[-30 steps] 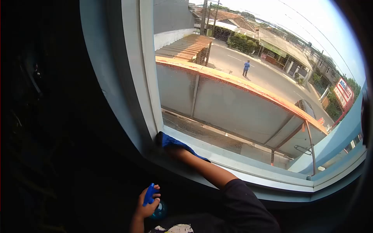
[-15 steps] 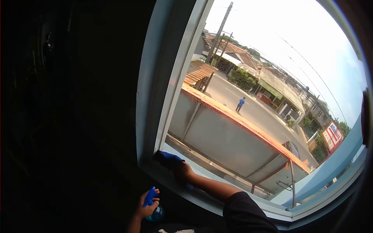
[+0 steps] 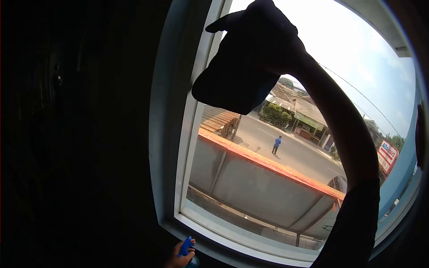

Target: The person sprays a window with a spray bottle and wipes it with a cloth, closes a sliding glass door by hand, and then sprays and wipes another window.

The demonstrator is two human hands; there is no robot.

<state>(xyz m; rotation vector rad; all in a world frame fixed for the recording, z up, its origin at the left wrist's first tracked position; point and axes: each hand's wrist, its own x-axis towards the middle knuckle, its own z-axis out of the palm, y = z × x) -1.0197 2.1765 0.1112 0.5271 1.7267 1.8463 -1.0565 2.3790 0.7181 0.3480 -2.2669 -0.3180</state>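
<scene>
While the left grip (image 3: 179, 256) clasps a spray bottle (image 3: 185, 247) (blue-topped), the right grip (image 3: 278, 41) clutches a cloth (image 3: 237, 85) — silhouetted.

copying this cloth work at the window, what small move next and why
Perhaps draw the cloth down along the window frame: the right hand holds it high, overlapping the frame in view, with uncovered frame below.

The head camera looks out and down through a window frame (image 3: 184, 156).

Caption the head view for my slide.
Right hand, in silhouette, has a cloth high at the window; left hand holds a spray bottle below.
</scene>
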